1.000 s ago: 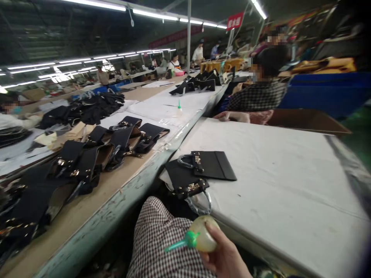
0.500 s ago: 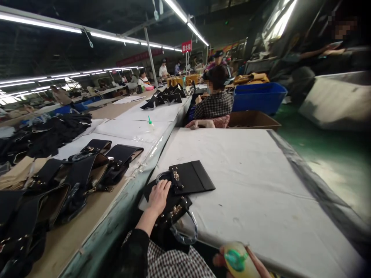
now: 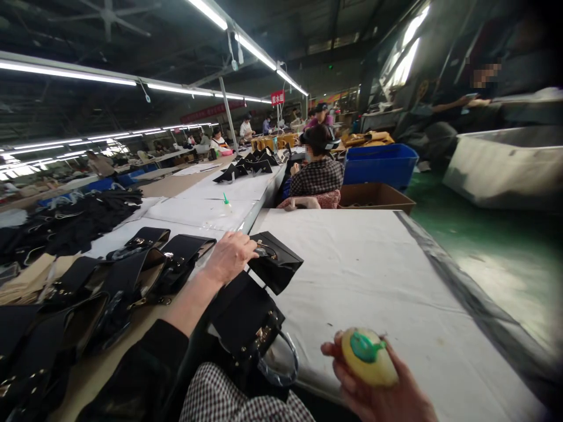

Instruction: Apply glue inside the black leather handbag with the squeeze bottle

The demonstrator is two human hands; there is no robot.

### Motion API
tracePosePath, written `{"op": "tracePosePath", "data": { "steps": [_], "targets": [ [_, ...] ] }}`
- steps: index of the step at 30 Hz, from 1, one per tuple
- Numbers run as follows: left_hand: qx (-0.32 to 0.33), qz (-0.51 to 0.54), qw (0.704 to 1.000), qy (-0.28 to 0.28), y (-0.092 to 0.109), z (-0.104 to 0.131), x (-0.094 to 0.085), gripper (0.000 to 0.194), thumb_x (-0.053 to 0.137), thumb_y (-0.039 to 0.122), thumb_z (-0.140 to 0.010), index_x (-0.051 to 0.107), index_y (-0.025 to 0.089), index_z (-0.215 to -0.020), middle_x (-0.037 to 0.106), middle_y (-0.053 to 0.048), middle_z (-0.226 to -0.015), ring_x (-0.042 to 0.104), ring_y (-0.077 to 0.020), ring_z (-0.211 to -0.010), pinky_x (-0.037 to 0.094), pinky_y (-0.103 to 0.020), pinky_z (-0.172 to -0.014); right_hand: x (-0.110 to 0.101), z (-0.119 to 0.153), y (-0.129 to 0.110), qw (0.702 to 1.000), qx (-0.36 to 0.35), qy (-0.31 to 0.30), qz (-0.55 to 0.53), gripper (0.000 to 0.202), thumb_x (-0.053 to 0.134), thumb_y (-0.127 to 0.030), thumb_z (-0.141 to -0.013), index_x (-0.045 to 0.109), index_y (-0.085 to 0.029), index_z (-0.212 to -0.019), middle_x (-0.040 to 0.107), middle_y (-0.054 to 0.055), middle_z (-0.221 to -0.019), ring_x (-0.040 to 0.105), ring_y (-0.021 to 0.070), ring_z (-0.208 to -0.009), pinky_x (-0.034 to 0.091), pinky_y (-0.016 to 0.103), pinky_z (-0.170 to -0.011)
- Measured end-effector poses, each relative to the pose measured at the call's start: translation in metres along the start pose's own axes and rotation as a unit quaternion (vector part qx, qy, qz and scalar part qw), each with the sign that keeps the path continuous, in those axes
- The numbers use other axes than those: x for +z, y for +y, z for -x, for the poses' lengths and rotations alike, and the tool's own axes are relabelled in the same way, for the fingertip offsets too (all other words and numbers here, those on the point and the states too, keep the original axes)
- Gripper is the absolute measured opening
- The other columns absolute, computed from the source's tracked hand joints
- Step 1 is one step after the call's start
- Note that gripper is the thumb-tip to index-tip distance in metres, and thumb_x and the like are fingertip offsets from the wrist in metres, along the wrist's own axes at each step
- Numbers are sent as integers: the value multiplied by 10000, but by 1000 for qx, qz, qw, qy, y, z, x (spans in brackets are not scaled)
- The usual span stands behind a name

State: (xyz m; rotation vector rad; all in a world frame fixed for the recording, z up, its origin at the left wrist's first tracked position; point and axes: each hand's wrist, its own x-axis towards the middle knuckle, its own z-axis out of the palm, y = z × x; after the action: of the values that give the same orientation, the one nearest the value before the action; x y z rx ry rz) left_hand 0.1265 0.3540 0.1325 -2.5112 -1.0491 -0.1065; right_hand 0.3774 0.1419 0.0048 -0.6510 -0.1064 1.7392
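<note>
My left hand (image 3: pixel 231 256) is closed on the edge of a black handbag panel (image 3: pixel 281 261), which is tilted above the white table, its hardware close to my fingers. Nearer to me lies another black handbag piece (image 3: pixel 246 313) with gold-coloured hardware and a plastic-wrapped handle (image 3: pixel 281 363) that hangs over the table's near edge. In my right hand (image 3: pixel 378 392) is a yellowish squeeze bottle (image 3: pixel 373 366) with a green tip pointing away from me. My right fingers wrap round it, above the near part of the table.
Several black bag pieces (image 3: pixel 132 275) lie on the bench at left. A white bottle with a green nozzle (image 3: pixel 226 202) stands farther along. Ahead, a person in a checked top (image 3: pixel 316 176) sits beside a blue bin (image 3: pixel 380 167). The white table (image 3: pixel 373 275) extends right.
My left hand has lifted the far black handbag panel, tilting it and moving it slightly left. My right hand has risen into fuller view with the squeeze bottle.
</note>
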Motion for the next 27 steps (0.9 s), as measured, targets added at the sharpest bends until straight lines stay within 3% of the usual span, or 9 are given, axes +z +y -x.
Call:
{"op": "tracePosePath", "data": {
  "steps": [5,8,12,15,18,21,25,27],
  "targets": [
    [35,-65,997,33,-17,43,-115,247,519,386,-1022,679,200,-991,633,-30,-879,586,-229,-905,425,-340,-790,65,-1,-13,992,-28,-117,47,460,657,-580,-841,719,-171,-1043,717,186,-1065,536,171,-674,403,216,-461],
    [32,-149,982,113,-26,70,-170,274,486,381,-1039,685,194,-1055,614,-19,-839,576,-213,-842,415,-322,-751,111,4,-17,981,-43,-172,75,496,672,-608,-808,725,-179,-1051,702,190,-1122,559,203,-732,448,251,-491],
    [-50,-210,956,198,-34,100,-224,338,458,420,-1048,704,188,-1037,614,-17,-821,596,-213,-862,406,-316,-759,161,15,-15,958,-81,-261,92,547,643,-655,-802,731,-202,-1097,694,161,-1171,574,208,-762,479,264,-506],
    [-43,-135,979,148,-37,123,-250,397,424,453,-1056,729,201,-1023,658,-8,-881,643,-196,-904,404,-276,-730,183,27,-8,945,-85,-300,94,563,603,-660,-828,728,-197,-1122,681,156,-1230,603,203,-808,496,258,-540],
    [52,17,998,42,-29,142,-262,313,480,416,-1044,734,234,-1030,710,24,-932,677,-146,-872,429,-234,-730,194,38,0,937,-91,-315,117,560,608,-661,-819,735,-190,-1095,663,168,-1289,636,248,-978,495,259,-566],
    [122,114,985,-50,-7,151,-254,145,605,336,-992,728,259,-982,729,43,-897,680,-123,-827,447,-206,-719,196,44,9,925,-66,-348,141,543,570,-659,-855,734,-183,-1058,678,174,-1246,612,324,-1135,476,272,-554],
    [175,137,970,-101,24,151,-211,88,709,347,-919,702,266,-952,749,31,-901,691,-143,-832,426,-227,-630,176,42,31,907,34,-387,163,463,567,-586,-913,728,-170,-1037,715,177,-1090,674,321,-906,453,272,-436],
    [160,138,973,-95,30,148,-181,125,723,351,-899,677,237,-879,745,9,-881,685,-164,-804,397,-252,-574,161,41,45,903,89,-380,179,425,565,-535,-935,732,-157,-1034,719,171,-1040,669,287,-808,492,303,-454]
  ]
}}
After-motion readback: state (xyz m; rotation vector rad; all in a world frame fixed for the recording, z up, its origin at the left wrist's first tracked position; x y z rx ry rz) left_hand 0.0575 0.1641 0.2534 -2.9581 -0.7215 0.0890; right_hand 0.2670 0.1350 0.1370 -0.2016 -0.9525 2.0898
